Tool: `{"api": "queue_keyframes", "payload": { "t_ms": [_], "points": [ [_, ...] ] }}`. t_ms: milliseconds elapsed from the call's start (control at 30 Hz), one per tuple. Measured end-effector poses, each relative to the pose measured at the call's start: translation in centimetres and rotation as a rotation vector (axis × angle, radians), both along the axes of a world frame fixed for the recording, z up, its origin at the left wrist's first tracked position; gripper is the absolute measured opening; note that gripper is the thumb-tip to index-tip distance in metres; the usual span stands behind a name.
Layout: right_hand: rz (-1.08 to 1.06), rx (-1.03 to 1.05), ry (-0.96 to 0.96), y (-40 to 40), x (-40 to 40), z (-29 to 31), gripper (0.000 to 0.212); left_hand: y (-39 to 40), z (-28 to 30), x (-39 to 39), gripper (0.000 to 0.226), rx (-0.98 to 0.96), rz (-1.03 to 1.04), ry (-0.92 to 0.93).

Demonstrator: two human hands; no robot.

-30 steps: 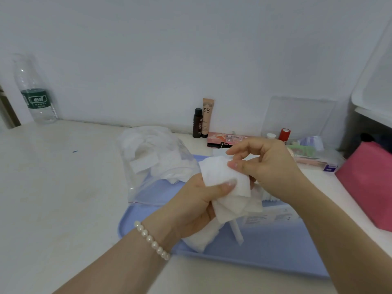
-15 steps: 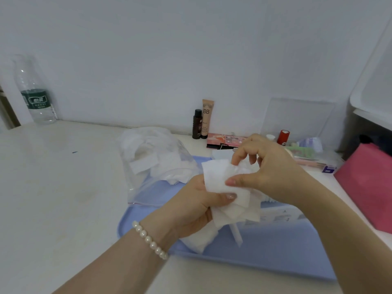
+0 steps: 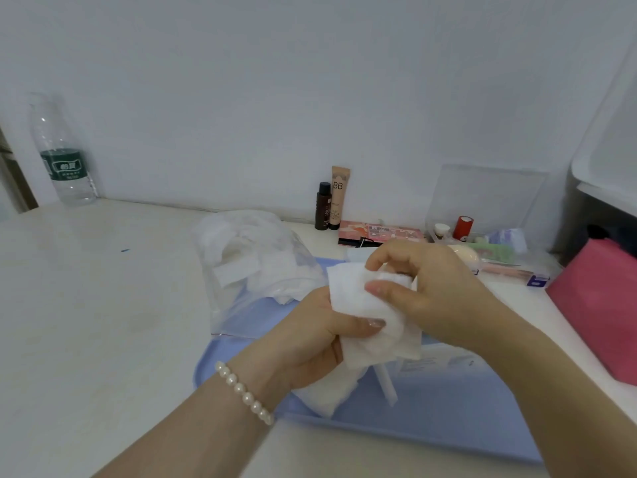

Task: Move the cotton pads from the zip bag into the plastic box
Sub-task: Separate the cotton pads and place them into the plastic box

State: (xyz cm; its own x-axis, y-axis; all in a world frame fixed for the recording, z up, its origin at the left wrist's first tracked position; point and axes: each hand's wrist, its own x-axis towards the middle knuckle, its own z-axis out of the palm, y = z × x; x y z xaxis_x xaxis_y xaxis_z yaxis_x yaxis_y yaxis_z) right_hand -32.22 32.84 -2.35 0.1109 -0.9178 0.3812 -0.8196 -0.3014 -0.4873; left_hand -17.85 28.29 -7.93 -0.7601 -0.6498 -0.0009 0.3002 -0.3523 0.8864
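Cotton pads (image 3: 358,305) btwn both hands — left hand (image 3: 310,346) grips bunch, right hand (image 3: 427,288) pinches top.

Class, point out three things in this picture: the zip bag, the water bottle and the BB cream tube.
zip bag (image 3: 255,270): head view, on its clear front over the pads inside.
water bottle (image 3: 62,163): head view, on its green label.
BB cream tube (image 3: 339,198): head view, on the tube's body.

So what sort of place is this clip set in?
Probably a home dressing table or vanity counter: a BB cream tube and a makeup palette sit by a white wall, with a blue tray and a zip bag of cotton pads.
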Motion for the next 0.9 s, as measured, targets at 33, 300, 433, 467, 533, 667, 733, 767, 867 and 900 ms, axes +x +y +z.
{"api": "queue_keyframes", "payload": {
  "t_ms": [33, 300, 433, 467, 533, 667, 733, 767, 867, 900],
  "points": [
    [0.004, 0.044, -0.089, -0.2, -0.4, 0.0, 0.016, -0.1, -0.1, 0.0, 0.039, 0.013, -0.023, 0.010],
    [0.047, 0.197, -0.575, -0.1, -3.1, 1.1, 0.018, -0.8, -0.3, 0.0, 0.053, 0.276, -0.173, 0.122],
    [0.106, 0.126, -0.811, -0.5, -3.8, 1.3, 0.044, -0.5, -0.6, -0.2, 0.043, 0.185, -0.157, 0.063],
    [0.133, 0.129, -0.849, -0.4, -3.6, 1.4, 0.047, -0.4, -0.7, -0.2, 0.041, 0.167, -0.159, 0.047],
    [0.176, 0.174, -0.831, 0.0, -2.8, 1.5, 0.033, -0.2, -0.8, -0.3, 0.043, 0.118, -0.167, 0.016],
    [0.110, 0.251, -0.644, 0.3, -0.7, 1.2, 0.008, 0.3, -0.7, -0.2, 0.051, -0.029, -0.287, 0.023],
    [0.065, 0.259, -0.593, 0.2, -0.3, 0.9, 0.011, 0.4, -0.5, -0.1, 0.053, -0.066, -0.307, 0.016],
    [0.049, 0.264, -0.583, 0.1, -0.3, 0.9, 0.011, 0.4, -0.4, 0.0, 0.053, -0.070, -0.310, 0.011],
    [0.023, 0.259, -0.539, 0.0, -0.2, 0.7, 0.015, 0.5, -0.3, 0.1, 0.053, -0.074, -0.311, 0.002],
    [0.020, 0.252, -0.533, 0.0, -0.2, 0.7, 0.017, 0.5, -0.3, 0.1, 0.053, -0.079, -0.309, -0.006]
  ]
}}
